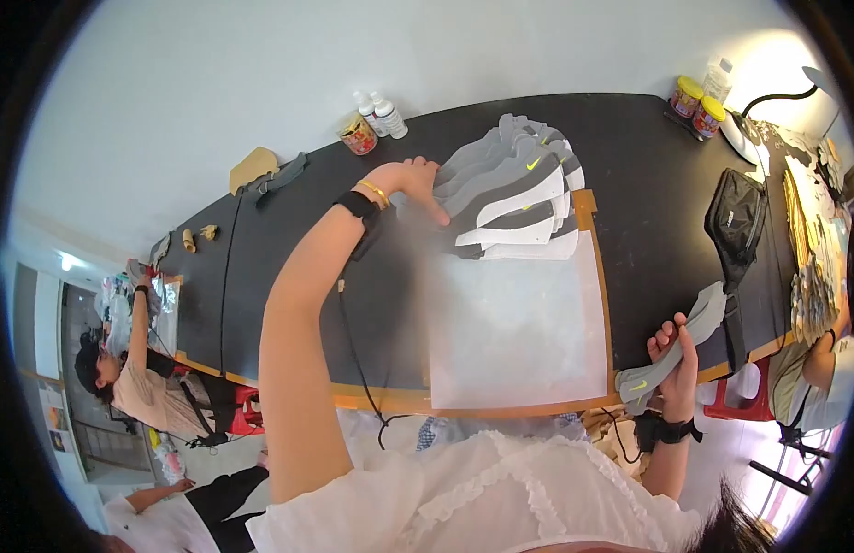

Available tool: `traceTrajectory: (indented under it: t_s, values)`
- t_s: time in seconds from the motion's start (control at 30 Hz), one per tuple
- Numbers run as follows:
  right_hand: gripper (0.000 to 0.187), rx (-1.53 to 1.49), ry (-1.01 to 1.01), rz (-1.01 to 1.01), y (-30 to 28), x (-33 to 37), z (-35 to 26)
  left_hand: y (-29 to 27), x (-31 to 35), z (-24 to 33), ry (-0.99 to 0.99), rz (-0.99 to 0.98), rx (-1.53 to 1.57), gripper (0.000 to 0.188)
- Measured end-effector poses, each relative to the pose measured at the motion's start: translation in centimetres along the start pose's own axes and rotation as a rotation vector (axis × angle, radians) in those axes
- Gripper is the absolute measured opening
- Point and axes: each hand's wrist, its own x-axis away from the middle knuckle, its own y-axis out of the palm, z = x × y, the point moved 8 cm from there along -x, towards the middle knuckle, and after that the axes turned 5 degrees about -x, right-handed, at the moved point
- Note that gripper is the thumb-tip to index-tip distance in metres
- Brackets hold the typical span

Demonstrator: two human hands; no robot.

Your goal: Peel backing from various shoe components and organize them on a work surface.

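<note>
My left hand (412,185), thumb spread, gripping nothing I can see, is at the left edge of the grey pile (502,180); my right hand (682,370), farther off, grips grey strips (700,320) slanting away rightward.

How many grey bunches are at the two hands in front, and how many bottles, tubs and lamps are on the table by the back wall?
Grey bunches: 2 (the pile at the left hand, the bundle in the right hand)
Bottles: 3
Tubs: 3
Lamp: 1
Total: 9
</note>
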Motion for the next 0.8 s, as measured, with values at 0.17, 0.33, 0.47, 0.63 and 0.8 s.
traceTrajectory:
  t_s: [0.17,0.33,0.47,0.63,0.8]
  values:
    - [0.02,-0.001,-0.026,0.056,0.2,0.3,0.2,-0.5,-0.1,0.2,0.05,0.063,0.022,0.139]
    - [0.019,-0.012,-0.019,0.042,0.2,0.3,0.0,0.2,0.5,-0.1,0.078,0.031,0.204,0.136]
    - [0.018,-0.024,-0.018,0.041,0.4,0.0,0.1,0.6,0.1,-0.3,0.089,0.009,0.23,0.134]
    - [0.018,-0.019,-0.027,0.058,1.0,0.2,0.2,0.4,0.4,-0.3,0.08,-0.04,0.21,0.139]
    - [0.023,-0.102,0.003,0.005,-0.1,0.7,-0.3,-0.4,-1.2,1.1,0.146,0.022,0.209,0.144]
